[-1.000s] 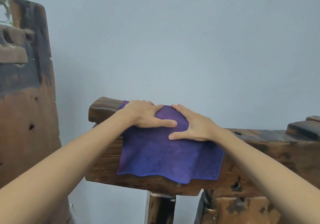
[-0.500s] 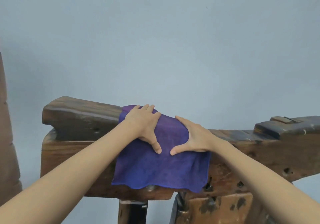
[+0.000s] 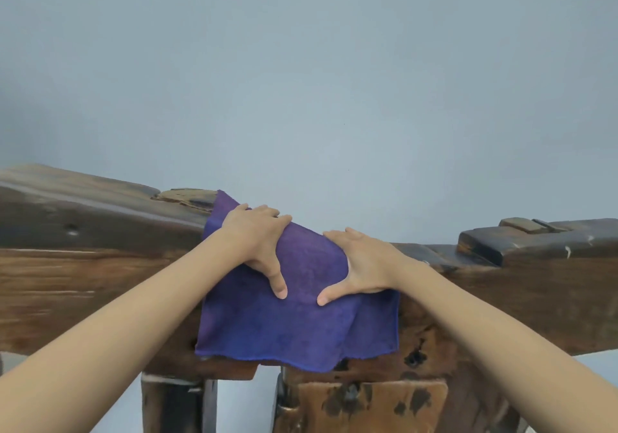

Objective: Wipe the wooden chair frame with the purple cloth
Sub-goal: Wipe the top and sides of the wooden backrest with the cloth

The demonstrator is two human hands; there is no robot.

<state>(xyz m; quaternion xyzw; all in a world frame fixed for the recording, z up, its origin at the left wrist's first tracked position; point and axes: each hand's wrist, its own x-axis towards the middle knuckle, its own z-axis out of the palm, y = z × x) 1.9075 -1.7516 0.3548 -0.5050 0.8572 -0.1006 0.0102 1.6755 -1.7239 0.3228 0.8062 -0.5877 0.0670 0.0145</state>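
Purple cloth: a square, soft-napped purple cloth [image 3: 297, 325] with a bluish hemmed edge, draped over the top rail of the chair, its lower edge hanging wavy down the near face.
Wooden frame: a heavy, weathered dark-brown wooden chair frame [image 3: 83, 282] with knots, holes and worn patches; the rail runs across the whole view, with a raised dark block [image 3: 535, 238] on its right part and thick posts [image 3: 174, 402] below.
Containers: no vessel is seen; the rail alone bears the cloth.
Left hand: the left hand [image 3: 257, 242] lies flat on the upper left part of the cloth, fingers reaching over the rail's top and close together, thumb [image 3: 279, 282] spread down onto the front of the fabric.
Right hand: the right hand [image 3: 364, 265] presses the cloth's upper right part, fingers laid over the top edge, thumb [image 3: 329, 295] stretched out toward the left thumb.
Cloth and fingers: both thumbs almost meet in the cloth's middle; most of the fabric hangs below them.
Backdrop: a plain pale blue-grey wall [image 3: 334, 81] behind.
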